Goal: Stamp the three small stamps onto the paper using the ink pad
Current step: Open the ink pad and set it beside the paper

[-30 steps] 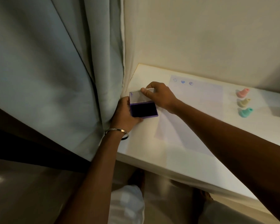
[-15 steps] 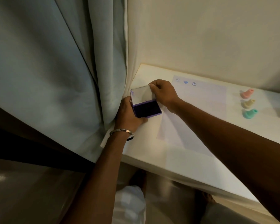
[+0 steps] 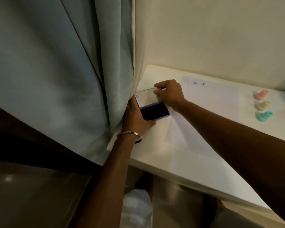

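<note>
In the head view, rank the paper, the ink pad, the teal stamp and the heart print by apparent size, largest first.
1. paper
2. ink pad, lid open
3. teal stamp
4. heart print

The wide-angle lens distorts, but these gaps are clear enough to rank.

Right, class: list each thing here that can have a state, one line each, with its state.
Ink pad: lid open, raised.
Paper: flat, three prints near its top edge.
Three small stamps: untouched, in a row.
Left hand: holds the pad's base.
Right hand: pinches the lid.
</note>
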The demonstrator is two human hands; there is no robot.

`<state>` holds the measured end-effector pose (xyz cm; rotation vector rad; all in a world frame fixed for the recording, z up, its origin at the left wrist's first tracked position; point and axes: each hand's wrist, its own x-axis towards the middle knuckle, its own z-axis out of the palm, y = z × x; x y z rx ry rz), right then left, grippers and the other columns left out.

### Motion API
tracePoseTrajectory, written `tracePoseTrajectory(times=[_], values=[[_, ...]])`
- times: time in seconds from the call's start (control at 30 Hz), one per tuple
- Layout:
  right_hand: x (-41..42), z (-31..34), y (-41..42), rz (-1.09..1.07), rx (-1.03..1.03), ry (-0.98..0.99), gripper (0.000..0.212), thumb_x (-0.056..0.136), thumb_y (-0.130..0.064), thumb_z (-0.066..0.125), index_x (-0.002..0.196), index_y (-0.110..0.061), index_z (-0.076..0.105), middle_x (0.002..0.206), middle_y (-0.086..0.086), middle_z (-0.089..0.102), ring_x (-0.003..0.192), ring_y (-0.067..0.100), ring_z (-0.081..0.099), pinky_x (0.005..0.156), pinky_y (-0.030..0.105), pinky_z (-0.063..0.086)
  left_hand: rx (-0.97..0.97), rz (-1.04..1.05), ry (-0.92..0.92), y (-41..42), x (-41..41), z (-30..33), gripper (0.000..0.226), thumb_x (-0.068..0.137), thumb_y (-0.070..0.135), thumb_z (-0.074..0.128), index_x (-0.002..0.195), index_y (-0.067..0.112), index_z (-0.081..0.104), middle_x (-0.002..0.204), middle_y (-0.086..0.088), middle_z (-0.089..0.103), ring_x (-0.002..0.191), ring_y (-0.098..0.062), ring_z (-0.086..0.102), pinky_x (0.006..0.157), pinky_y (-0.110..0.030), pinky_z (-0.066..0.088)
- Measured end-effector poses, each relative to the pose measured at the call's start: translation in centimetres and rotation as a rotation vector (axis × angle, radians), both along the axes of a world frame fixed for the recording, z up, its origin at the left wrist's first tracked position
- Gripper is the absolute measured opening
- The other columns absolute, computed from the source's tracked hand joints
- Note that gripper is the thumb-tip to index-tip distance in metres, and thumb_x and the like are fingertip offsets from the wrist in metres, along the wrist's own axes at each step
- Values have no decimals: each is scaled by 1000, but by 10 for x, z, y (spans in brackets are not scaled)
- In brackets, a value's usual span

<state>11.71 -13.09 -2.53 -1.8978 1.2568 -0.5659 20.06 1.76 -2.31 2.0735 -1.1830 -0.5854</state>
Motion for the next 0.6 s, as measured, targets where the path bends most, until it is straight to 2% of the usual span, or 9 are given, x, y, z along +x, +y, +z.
tracePoseTrajectory(times=[0.17, 0.37, 0.47, 0.6], values=[[2, -7, 7, -37, -83, 55, 29, 89, -14, 68, 118, -14, 72, 116, 4, 72, 107, 19, 65, 94, 30, 51, 65, 1, -26, -3, -1, -2, 113, 63, 27, 86, 148, 12, 13, 150, -11, 29, 139, -28, 29, 110, -43, 40], [-2, -4, 12, -39, -85, 21, 29, 91, -14, 64, 119, -12, 70, 120, 4, 70, 109, 20, 64, 99, 35, 51, 136, 4, 1, -2, -3, 5, 118, 61, 30, 87, 149, 13, 10, 150, -12, 24, 138, -31, 29, 109, -46, 40], [-14, 1, 17, -45, -89, -14, 29, 93, -15, 62, 121, -12, 68, 115, 4, 70, 102, 17, 64, 96, 32, 52, 212, -22, -49, -2, -11, 10, 127, 59, 39, 87, 151, 15, 3, 150, -13, 18, 137, -33, 27, 109, -46, 39], [-49, 15, 24, -81, -172, -35, 24, 92, -9, 56, 110, -11, 72, 111, 3, 73, 97, 15, 66, 90, 24, 52, 276, 35, -126, -1, -21, 17, 131, 53, 46, 88, 150, 12, 7, 145, -17, 22, 133, -35, 32, 107, -47, 41]])
